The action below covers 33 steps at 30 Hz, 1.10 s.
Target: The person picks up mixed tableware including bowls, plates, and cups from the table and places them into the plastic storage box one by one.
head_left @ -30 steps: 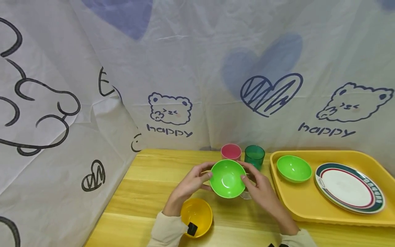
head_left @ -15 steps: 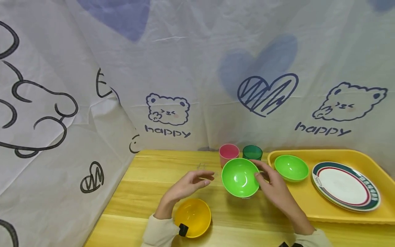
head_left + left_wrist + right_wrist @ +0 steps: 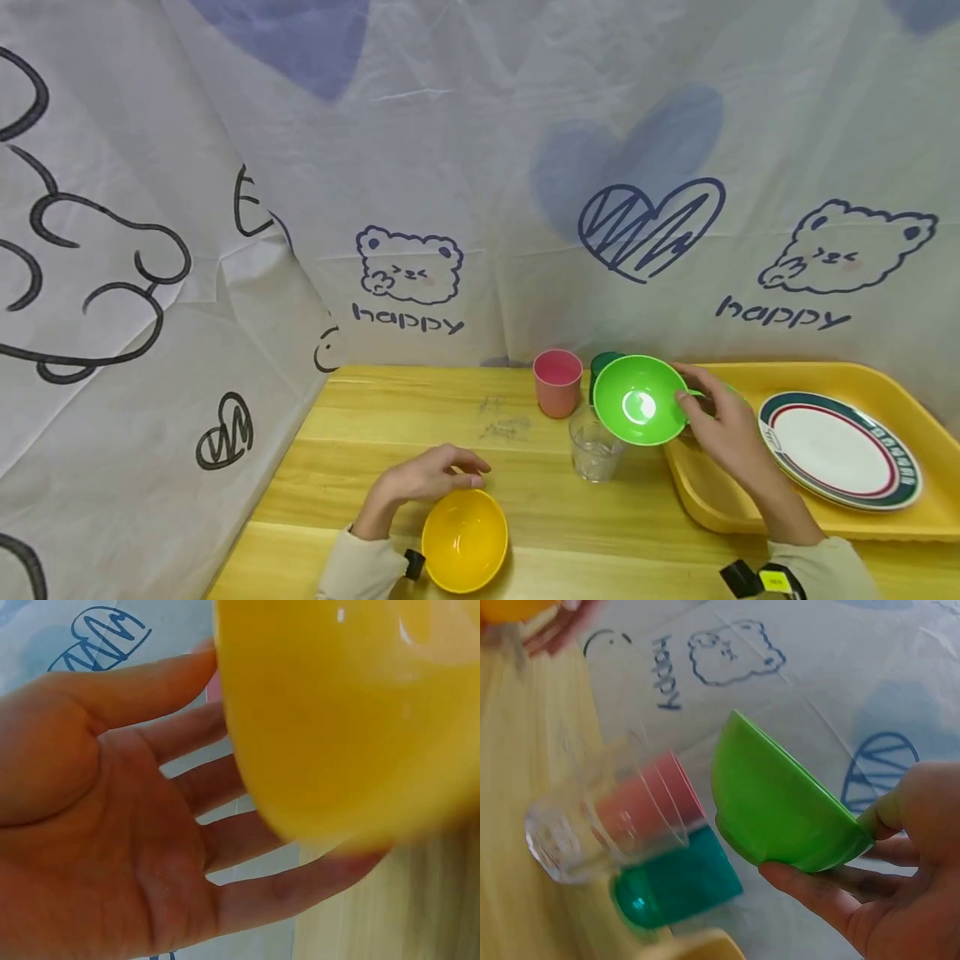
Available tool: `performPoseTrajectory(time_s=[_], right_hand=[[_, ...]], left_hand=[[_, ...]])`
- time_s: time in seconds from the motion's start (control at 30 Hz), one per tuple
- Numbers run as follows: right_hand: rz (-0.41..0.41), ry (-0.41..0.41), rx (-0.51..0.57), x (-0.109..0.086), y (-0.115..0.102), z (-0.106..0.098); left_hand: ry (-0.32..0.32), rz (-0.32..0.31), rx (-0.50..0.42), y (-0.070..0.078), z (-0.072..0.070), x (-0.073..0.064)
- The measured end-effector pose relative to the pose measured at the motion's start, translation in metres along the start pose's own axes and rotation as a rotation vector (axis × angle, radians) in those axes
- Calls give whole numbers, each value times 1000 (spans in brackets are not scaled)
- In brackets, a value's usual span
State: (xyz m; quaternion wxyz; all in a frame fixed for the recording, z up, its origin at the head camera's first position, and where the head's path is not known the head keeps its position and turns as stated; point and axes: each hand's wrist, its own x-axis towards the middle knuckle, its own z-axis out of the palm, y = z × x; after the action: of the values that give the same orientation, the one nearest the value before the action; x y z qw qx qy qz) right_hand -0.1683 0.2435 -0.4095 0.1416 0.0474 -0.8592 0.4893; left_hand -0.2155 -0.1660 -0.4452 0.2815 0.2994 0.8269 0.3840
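My right hand (image 3: 723, 421) holds a green bowl (image 3: 637, 404) by its right rim, thumb inside and fingers underneath. In the right wrist view this green bowl (image 3: 780, 802) is raised and tilted, with the fingers (image 3: 810, 892) against its underside. My left hand (image 3: 431, 475) hovers at the far edge of a yellow bowl (image 3: 465, 546), which sits on the table. Seen from the left wrist, its fingers (image 3: 277, 892) reach loosely behind the yellow bowl (image 3: 337, 727), which hides the fingertips of most. A clear glass (image 3: 594, 446) stands below and left of the green bowl.
A pink cup (image 3: 557, 385) stands at the back of the wooden table (image 3: 360, 433), beside a teal cup (image 3: 679, 877) partly hidden by the green bowl. On the right, a yellow tray (image 3: 708, 500) bears white plates (image 3: 836, 450) with a green-and-red rim. A printed cloth hangs behind.
The green bowl was between both hands; the left hand let go and drew back to the yellow bowl. My right hand carried the green bowl rightward toward the tray, uncovering the clear glass.
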Motion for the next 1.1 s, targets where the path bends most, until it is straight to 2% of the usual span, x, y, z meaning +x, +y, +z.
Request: performPoseTrajectory(time_s=[0.1, 0.2, 0.3, 0.5, 0.73, 0.87, 1.1], right_hand=[[25, 8, -3, 6, 5, -10], [64, 5, 9, 11, 14, -23], [104, 8, -1, 16, 23, -34], [174, 14, -58, 31, 42, -48], [250, -6, -117, 42, 65, -58], [269, -1, -136, 42, 76, -62], [256, 11, -163, 41, 99, -62]], left_hand=[[-72, -12, -14, -3, -1, -3], [-144, 3, -36, -5, 0, -3], [-167, 13, -54, -7, 2, -1], [-157, -17, -82, -8, 4, 2], [-137, -17, -73, -7, 4, 0], [-97, -16, -45, -6, 1, -2], [-21, -15, -102, -4, -8, -8]])
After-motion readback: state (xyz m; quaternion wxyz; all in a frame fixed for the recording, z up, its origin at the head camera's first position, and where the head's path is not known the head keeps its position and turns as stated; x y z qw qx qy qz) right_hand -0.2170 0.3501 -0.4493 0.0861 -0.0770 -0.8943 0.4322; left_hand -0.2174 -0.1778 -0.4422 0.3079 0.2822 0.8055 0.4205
